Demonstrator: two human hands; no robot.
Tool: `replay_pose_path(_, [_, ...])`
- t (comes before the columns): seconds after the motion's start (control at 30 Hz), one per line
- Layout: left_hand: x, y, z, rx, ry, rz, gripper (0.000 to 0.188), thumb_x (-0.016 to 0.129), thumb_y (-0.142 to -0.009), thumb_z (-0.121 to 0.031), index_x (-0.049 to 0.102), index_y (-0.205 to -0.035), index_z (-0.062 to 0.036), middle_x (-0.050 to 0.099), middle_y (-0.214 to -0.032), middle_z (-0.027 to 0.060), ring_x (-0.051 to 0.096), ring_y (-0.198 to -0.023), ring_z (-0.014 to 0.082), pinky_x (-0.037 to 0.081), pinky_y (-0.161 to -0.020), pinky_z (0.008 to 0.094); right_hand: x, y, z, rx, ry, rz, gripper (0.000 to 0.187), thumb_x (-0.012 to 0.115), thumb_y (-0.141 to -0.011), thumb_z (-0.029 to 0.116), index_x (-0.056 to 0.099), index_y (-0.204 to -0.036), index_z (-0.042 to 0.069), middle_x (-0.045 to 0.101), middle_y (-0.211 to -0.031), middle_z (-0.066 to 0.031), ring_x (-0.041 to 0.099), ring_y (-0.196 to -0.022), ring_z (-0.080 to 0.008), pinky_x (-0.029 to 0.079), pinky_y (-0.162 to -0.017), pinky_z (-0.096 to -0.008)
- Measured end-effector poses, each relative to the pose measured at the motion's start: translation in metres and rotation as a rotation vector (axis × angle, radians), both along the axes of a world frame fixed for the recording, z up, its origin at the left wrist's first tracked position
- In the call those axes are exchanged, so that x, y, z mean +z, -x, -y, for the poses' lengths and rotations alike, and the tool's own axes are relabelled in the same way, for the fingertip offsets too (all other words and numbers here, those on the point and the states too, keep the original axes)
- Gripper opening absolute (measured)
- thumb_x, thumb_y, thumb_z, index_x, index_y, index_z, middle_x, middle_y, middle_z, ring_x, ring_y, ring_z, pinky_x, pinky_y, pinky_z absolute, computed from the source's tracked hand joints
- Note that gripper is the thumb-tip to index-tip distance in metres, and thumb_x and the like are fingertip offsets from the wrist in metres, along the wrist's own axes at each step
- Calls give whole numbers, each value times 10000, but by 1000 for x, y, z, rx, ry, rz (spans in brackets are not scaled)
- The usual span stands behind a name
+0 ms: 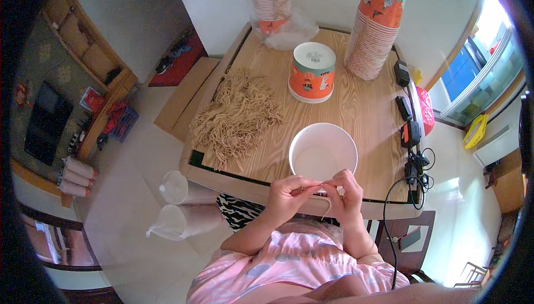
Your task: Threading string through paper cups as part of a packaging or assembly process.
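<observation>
A white-lined paper bucket (322, 148) stands mouth up near the table's front edge. At its near rim my left hand (290, 195) and my right hand (345, 195) meet, both closed in a pinch with fingertips nearly touching. Between them they grip a thin cord (327, 210), whose pale end hangs below the right fingers. Exactly how the cord meets the rim is hidden by my fingers. Left of the bucket lies a heap of tan cords (236, 118). Behind it an orange and green bucket (311, 81) rests upside down.
Tall stacks of nested buckets (374, 31) rise at the back right and back left, the latter beside crumpled clear plastic (289, 33). Power adapters (410, 133) and black cables line the wooden table's (264, 157) right edge. Bagged bucket stacks (186, 220) lie on the floor at left.
</observation>
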State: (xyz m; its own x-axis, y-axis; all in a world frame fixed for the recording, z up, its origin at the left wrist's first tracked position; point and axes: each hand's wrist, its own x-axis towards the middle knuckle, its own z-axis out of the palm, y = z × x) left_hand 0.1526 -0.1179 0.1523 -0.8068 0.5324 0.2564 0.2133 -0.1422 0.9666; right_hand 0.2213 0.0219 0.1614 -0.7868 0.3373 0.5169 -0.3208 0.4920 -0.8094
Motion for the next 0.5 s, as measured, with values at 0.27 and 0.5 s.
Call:
replay_pose_path(0.27, [1, -2, 1, 0, 74, -22, 112, 671, -781, -43, 692, -890, -51, 613, -689, -15, 394, -519, -4, 293, -441, 183, -7, 0, -12, 69, -214, 92, 171, 611, -799, 108, 526, -674, 26, 477, -619, -58, 449, -573, -216, 351, -568, -322])
replay_pose_path(0.5, [-7, 2, 2, 11, 69, 113, 57, 666, -795, -57, 689, -846, -53, 436, -584, -113, 316, -516, -23, 218, -445, 165, 12, 3, -6, 85, 236, 7, 145, 679, -727, 33, 557, -798, -3, 516, -691, -47, 492, -648, -142, 404, -635, -269])
